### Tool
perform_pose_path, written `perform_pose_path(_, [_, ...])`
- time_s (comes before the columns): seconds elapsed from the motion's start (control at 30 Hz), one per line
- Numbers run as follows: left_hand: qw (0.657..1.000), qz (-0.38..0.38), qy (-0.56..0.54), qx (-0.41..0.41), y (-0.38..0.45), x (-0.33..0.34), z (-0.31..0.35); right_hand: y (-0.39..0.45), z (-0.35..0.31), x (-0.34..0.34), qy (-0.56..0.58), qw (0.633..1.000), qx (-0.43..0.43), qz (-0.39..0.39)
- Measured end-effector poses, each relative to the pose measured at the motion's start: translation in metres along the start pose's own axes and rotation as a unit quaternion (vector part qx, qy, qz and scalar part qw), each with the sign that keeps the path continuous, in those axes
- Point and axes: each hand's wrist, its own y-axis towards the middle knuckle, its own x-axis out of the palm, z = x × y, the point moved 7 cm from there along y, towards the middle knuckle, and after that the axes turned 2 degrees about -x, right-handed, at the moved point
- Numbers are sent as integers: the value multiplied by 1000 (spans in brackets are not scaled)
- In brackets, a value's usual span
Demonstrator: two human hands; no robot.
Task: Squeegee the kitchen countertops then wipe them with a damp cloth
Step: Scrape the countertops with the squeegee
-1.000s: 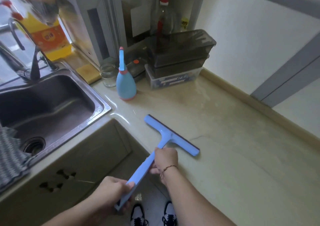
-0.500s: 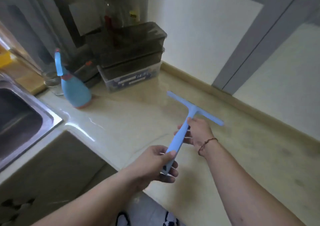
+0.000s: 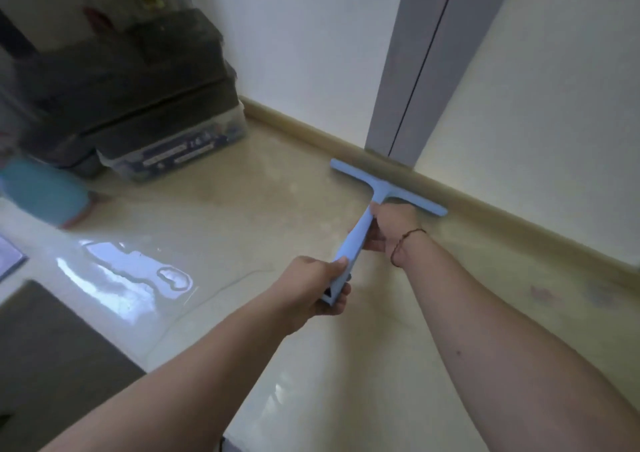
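Blue squeegee [image 3: 372, 209] being held with its blade lying against the bench [image 3: 259, 209] back edge, handle end being wrapped by the left hand [image 3: 313, 289] grip, neck being clasped by the right hand [image 3: 391, 230] grip, dark stacked containers [image 3: 138, 98] standing well apart, far left

Head view, looking forward and down along both forearms, close over the countertop [image 3: 263, 209] (wide-angle)

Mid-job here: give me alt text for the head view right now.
Both hands grip a blue squeegee, left hand at the handle's end, right hand near the blade, which sits against the countertop's back edge. Stacked dark containers stand far left.
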Motion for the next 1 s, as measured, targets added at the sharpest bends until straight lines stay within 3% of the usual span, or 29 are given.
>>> perform_pose_path(0.27, [999, 33, 33, -4, -31, -22, -26, -32, 25, 14, 6, 999, 12, 33])
perform_pose_path(0.73, [996, 73, 30, -30, -150, -121, -166, -183, 148, 88, -27, 999, 15, -12])
perform_pose_path(1.0, [996, 85, 24, -22, -194, -142, -204, -233, 184, 101, -48, 998, 28, -27])
